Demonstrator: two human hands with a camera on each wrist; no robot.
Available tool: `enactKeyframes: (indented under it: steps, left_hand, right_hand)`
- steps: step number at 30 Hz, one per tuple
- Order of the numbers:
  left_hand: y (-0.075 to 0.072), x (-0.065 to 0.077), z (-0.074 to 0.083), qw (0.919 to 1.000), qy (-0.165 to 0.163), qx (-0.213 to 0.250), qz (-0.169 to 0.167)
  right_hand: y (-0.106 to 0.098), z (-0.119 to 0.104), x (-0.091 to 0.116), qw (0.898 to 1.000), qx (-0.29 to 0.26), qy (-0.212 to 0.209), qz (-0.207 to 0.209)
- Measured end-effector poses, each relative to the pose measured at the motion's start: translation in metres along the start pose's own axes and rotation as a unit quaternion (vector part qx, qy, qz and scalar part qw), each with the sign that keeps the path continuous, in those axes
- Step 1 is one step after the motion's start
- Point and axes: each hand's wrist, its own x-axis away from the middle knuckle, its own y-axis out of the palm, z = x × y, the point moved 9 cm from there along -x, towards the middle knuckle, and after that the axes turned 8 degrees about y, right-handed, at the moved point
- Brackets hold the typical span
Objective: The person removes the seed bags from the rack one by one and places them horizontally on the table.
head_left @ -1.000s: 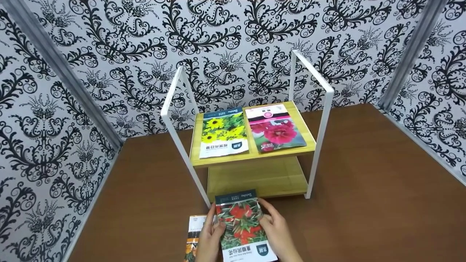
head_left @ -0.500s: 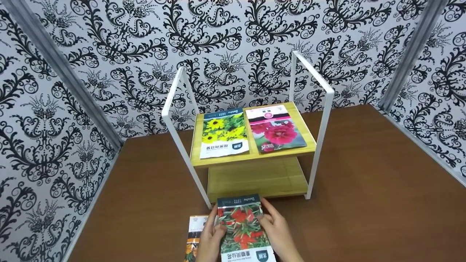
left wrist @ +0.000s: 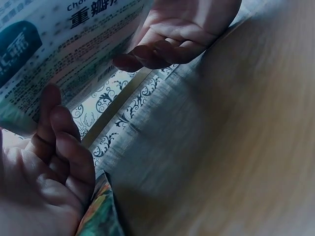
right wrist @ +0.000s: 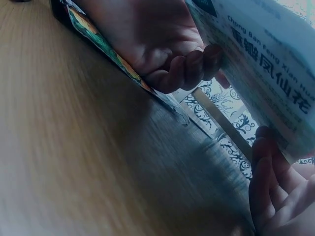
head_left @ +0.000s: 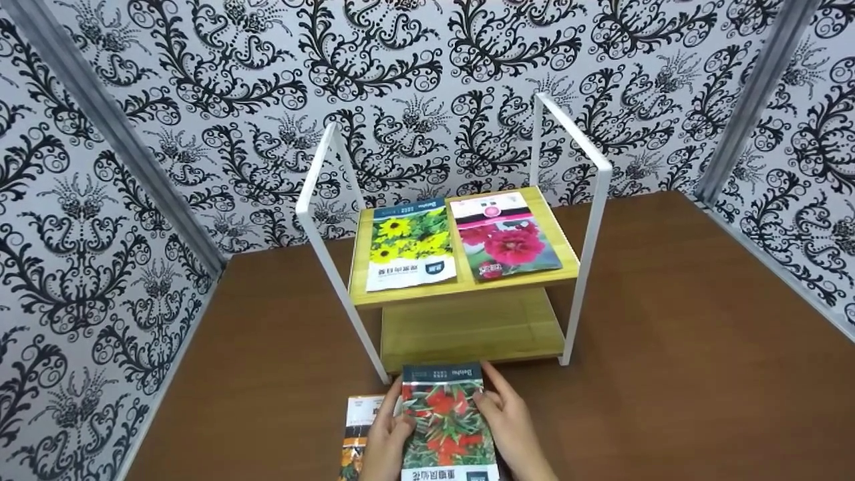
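Note:
Between both hands is a seed packet with red flowers and a dark top band (head_left: 444, 421), held above the table in front of the rack. My left hand (head_left: 387, 434) grips its left edge, thumb on the front and fingers behind. On the opposite edge, my right hand (head_left: 511, 427) pinches it the same way. Both wrist views show the packet's printed back (left wrist: 93, 54) with curled fingers (right wrist: 192, 69) beneath it. An orange-flower seed packet (head_left: 356, 427) lies on the table by the left hand, partly covered by it.
A two-tier rack with white metal frames (head_left: 588, 260) stands behind the hands. Its upper wooden shelf (head_left: 461, 286) bears a yellow-flower packet (head_left: 411, 244) and a pink-flower packet (head_left: 506, 237) side by side. Below is a lower shelf (head_left: 471, 324). Patterned walls enclose the brown table (head_left: 681, 321).
The red-flower packet has shifted slightly toward me and turned a little straighter, its lower edge sinking further out of the head view. Both hands keep their hold; the rack's packets stay put.

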Motion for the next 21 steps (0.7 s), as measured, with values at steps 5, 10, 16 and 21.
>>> enactKeyframes:
  steps: [5, 10, 16, 21]
  left_hand:
    - [-0.0006, -0.001, 0.0005, 0.9999, 0.008, -0.006, 0.0]
    - [-0.0002, 0.0, -0.0002, 1.0, 0.004, 0.003, 0.005]
    - [-0.002, 0.0006, 0.0006, 0.9998, 0.003, -0.014, 0.015]
    - [-0.003, 0.0007, 0.0037, 0.9989, 0.018, -0.037, 0.022]
  right_hand:
    - [-0.0021, -0.0005, -0.0005, 1.0, 0.015, -0.014, 0.004]
    - [0.0002, 0.0001, -0.0007, 1.0, 0.012, -0.004, -0.006]
    - [0.0043, 0.0015, -0.0001, 0.999, -0.031, 0.0, -0.026]
    - [0.005, 0.0013, 0.0005, 0.999, -0.039, -0.008, -0.031]
